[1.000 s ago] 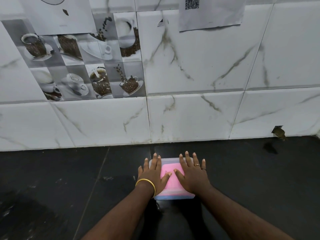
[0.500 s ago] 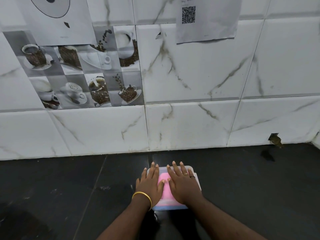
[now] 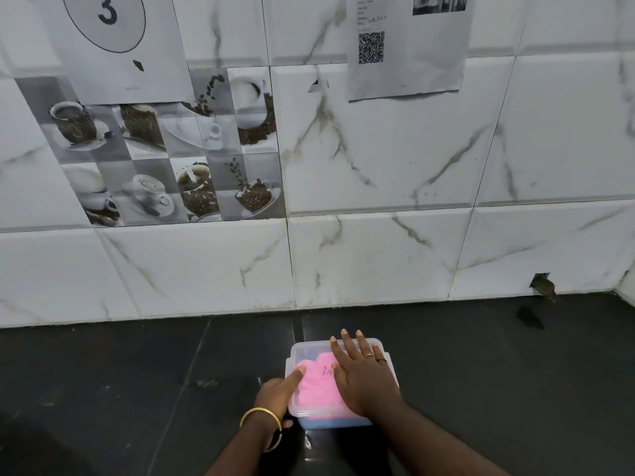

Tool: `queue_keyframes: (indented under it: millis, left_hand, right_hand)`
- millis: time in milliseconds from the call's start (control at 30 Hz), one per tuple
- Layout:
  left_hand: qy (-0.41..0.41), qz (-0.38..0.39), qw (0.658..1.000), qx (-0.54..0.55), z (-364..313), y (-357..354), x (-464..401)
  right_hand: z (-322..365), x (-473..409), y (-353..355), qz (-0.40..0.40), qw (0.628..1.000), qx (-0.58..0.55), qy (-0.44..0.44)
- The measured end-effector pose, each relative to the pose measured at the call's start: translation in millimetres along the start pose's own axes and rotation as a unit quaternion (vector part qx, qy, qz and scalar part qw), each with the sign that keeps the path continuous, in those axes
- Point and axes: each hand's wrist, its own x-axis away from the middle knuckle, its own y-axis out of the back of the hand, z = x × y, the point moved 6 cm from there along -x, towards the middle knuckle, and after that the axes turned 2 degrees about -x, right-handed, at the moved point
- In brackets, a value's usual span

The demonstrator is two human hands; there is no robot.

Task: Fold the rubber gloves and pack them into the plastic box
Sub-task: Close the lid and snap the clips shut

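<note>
A clear plastic box [image 3: 304,350] with its lid on sits on the black counter near the wall. Folded pink rubber gloves [image 3: 318,386] show through the lid, with something blue [image 3: 330,422] under them at the front. My right hand [image 3: 366,376] lies flat on the right half of the lid, fingers spread. At the box's left front corner is my left hand [image 3: 278,395]: a finger rests on the lid and the thumb sits low against the front side.
The black counter [image 3: 137,389] runs left and right of the box. Just behind it rises a white marble-tiled wall [image 3: 378,255] with paper sheets and coffee-picture tiles. A small hole with debris [image 3: 543,285] marks the wall base at right.
My left hand has slid off the lid's top to the box's left front corner. My right hand stays pressed on the lid. The camera has tilted up and moved closer.
</note>
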Motion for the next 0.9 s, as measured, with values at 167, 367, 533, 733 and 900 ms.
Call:
queue_keyframes:
  millis: [167,367,533,733,900]
  left_hand:
    - [-0.018,-0.027,0.998,0.054,-5.0,3.4,3.5]
    - [-0.028,-0.030,0.983,0.178,-7.5,-4.7,9.0]
    - [-0.067,-0.016,0.981,0.180,-15.7,-13.9,11.2]
    - [-0.105,-0.011,0.985,0.137,-16.6,-11.1,12.0]
    - [-0.114,-0.004,0.985,0.131,-16.4,-11.9,9.7]
  right_hand:
    - [0.6,1.6,1.3,0.000,1.000,0.002,0.000]
    - [1.2,1.9,3.0,0.003,1.000,0.004,0.000]
    - [1.2,1.6,2.6,0.003,1.000,0.005,0.000]
    - [1.1,1.7,2.3,0.000,1.000,0.006,-0.001]
    - [1.3,1.1,2.0,0.001,1.000,0.003,-0.005]
